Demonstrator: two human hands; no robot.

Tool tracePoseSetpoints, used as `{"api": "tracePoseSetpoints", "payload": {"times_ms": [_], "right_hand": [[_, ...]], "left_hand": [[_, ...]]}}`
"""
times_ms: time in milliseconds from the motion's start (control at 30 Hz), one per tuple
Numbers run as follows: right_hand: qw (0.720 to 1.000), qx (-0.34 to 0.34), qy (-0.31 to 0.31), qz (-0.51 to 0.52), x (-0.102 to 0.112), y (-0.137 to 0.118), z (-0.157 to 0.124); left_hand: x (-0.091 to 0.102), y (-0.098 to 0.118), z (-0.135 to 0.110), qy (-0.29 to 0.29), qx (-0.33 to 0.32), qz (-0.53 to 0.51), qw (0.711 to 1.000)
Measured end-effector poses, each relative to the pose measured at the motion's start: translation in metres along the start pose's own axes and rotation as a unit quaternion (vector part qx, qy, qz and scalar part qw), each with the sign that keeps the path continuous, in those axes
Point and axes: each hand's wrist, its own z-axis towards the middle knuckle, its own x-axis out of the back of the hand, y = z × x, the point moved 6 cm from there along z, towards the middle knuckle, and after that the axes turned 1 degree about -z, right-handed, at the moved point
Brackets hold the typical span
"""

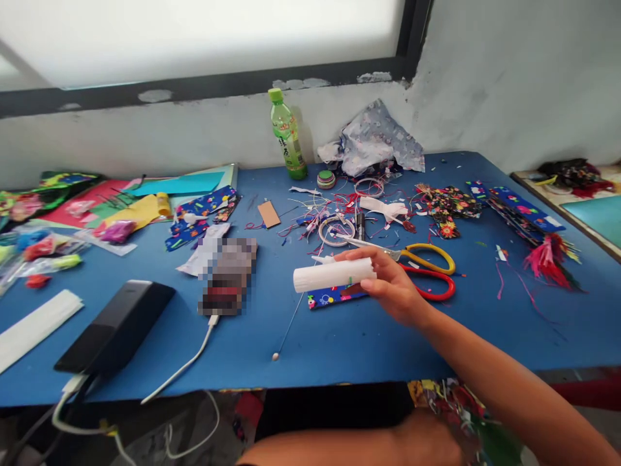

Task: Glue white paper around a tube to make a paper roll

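From where I stand, the right forearm slants in over the counter's [242,362] near edge, and the right hand [395,288] has its grip closed round one end of a white tube [330,275], thumb on the near side. The tube is nearly level above a patterned strip [334,297], a small green mark on it. The left hand [429,440] is low and blurred; I can't tell its grip. Dark Chinese characters run down the green bottle [290,142].
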Motion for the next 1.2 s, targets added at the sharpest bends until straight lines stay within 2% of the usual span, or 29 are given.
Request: {"api": "tracePoseSetpoints", "payload": {"times_ms": [67, 100, 167, 233, 267, 300, 333, 367, 433, 467, 533, 567, 667, 733, 800, 867, 900, 933, 1000, 1033, 1100, 1200], "right_hand": [[1.000, 0.005, -0.003, -0.013, 0.000, -0.001, -0.001], [1.000, 0.002, -0.006, -0.022, -0.001, -0.002, -0.002], [0.998, -0.008, -0.022, -0.051, -0.005, -0.003, -0.003], [0.996, -0.007, -0.042, -0.084, -0.011, -0.005, -0.006], [0.994, 0.002, -0.049, -0.096, -0.014, -0.007, -0.007], [0.993, 0.014, -0.051, -0.103, -0.017, -0.010, -0.008], [0.992, 0.028, -0.047, -0.110, -0.019, -0.013, -0.008], [0.992, 0.037, -0.038, -0.118, -0.020, -0.015, -0.008], [0.989, 0.040, -0.017, -0.142, -0.021, -0.020, -0.006], [0.987, 0.037, -0.010, -0.158, -0.021, -0.022, -0.004], [0.983, 0.039, -0.004, -0.180, -0.021, -0.030, 0.000], [0.982, 0.044, 0.000, -0.185, -0.020, -0.036, 0.002], [0.982, 0.071, 0.039, -0.168, -0.011, -0.053, 0.010], [0.981, 0.088, 0.077, -0.153, -0.003, -0.061, 0.014], [0.976, 0.098, 0.106, -0.160, 0.005, -0.061, 0.019], [0.972, 0.092, 0.110, -0.183, 0.008, -0.052, 0.024], [0.972, 0.084, 0.103, -0.192, 0.009, -0.045, 0.027], [0.974, 0.069, 0.094, -0.195, 0.009, -0.036, 0.030], [0.978, 0.047, 0.078, -0.189, 0.007, -0.022, 0.033], [0.980, 0.037, 0.072, -0.182, 0.006, -0.016, 0.034], [0.988, 0.019, 0.057, -0.145, 0.001, -0.009, 0.033], [0.996, -0.017, 0.050, -0.068, -0.005, -0.003, 0.030]], "left_hand": [[0.042, -0.008, -0.021, 0.025, -0.029, -0.108, 0.993], [0.074, -0.016, -0.034, 0.064, -0.046, -0.144, 0.986], [0.152, -0.042, -0.065, 0.196, -0.053, -0.182, 0.962], [0.224, -0.083, -0.097, 0.317, 0.045, -0.156, 0.934], [0.248, -0.106, -0.108, 0.320, 0.127, -0.124, 0.931], [0.268, -0.128, -0.121, 0.348, 0.201, -0.097, 0.911], [0.280, -0.149, -0.133, 0.383, 0.272, -0.104, 0.877], [0.284, -0.168, -0.142, 0.403, 0.319, -0.146, 0.846], [0.272, -0.198, -0.149, 0.395, 0.373, -0.242, 0.804], [0.261, -0.208, -0.149, 0.375, 0.392, -0.278, 0.793], [0.236, -0.218, -0.144, 0.303, 0.413, -0.322, 0.796], [0.224, -0.217, -0.139, 0.255, 0.410, -0.331, 0.811], [0.192, -0.192, -0.119, 0.087, 0.353, -0.280, 0.889], [0.168, -0.155, -0.099, -0.020, 0.252, -0.211, 0.944], [0.142, -0.111, -0.075, -0.069, 0.146, -0.165, 0.973], [0.117, -0.066, -0.050, -0.069, 0.037, -0.146, 0.986], [0.108, -0.048, -0.038, -0.047, -0.008, -0.129, 0.990], [0.101, -0.036, -0.027, -0.018, -0.023, -0.103, 0.994], [0.092, -0.028, -0.010, 0.037, 0.011, -0.043, 0.998], [0.090, -0.026, -0.004, 0.047, 0.007, -0.042, 0.998], [0.089, -0.023, 0.000, 0.030, -0.015, -0.067, 0.997], [0.099, -0.027, -0.012, -0.010, -0.037, -0.112, 0.993]]}}
